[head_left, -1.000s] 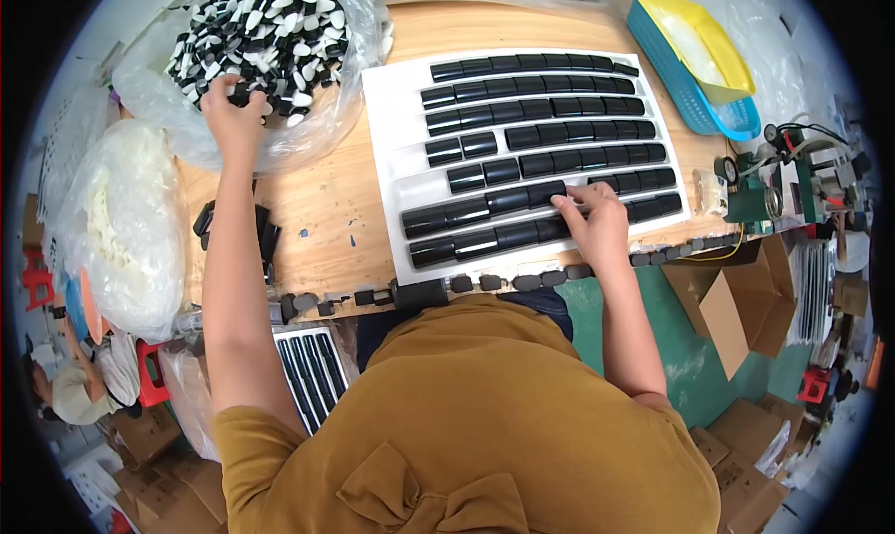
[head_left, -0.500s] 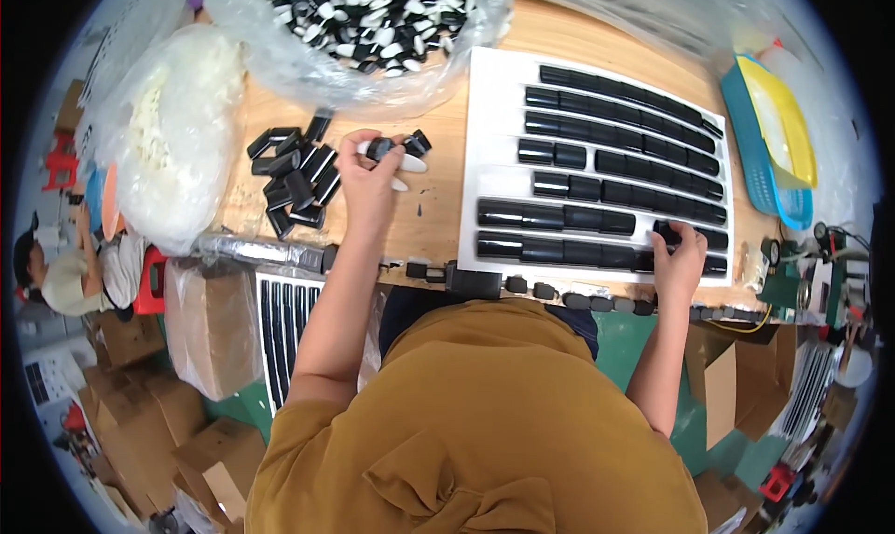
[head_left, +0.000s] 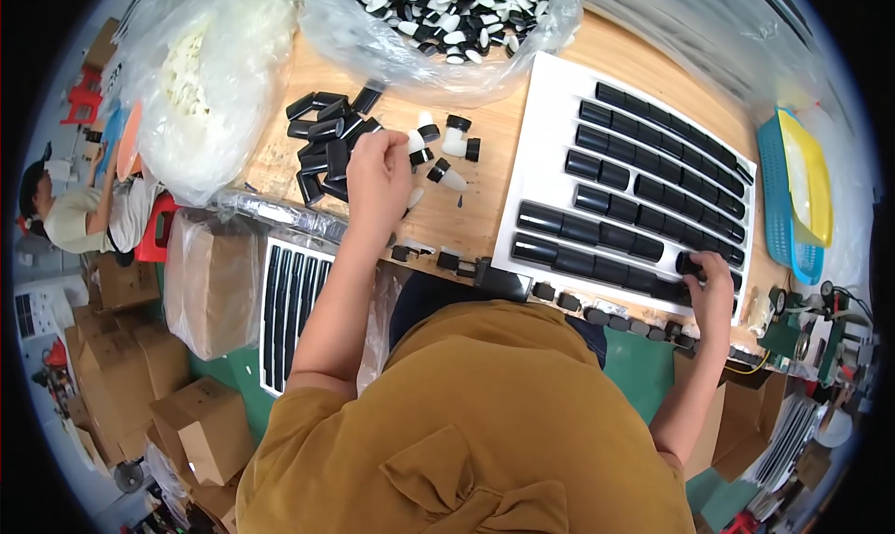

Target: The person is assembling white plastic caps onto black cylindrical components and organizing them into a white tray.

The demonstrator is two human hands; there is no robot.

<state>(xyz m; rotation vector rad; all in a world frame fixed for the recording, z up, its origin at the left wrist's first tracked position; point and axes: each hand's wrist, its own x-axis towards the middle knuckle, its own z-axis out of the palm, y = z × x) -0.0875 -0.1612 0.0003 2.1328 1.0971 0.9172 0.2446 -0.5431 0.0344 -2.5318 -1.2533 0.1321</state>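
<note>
L hand (head_left: 378,175) over wooden bench (head_left: 466,212), fingers curled shut by loose pile of black caps (head_left: 326,138); can't tell if it holds one; small white-and-black nozzle pieces (head_left: 446,143) just beside. R hand (head_left: 710,282) pinching a black cap (head_left: 688,265) at lower right of white tray (head_left: 550,133), end of near row. I judge caps light, stiff plastic, smooth, prob. slippery; take by short sides w/ fingertips. Tray caps lie flat, long axes along rows, running left to right across tray.
</note>
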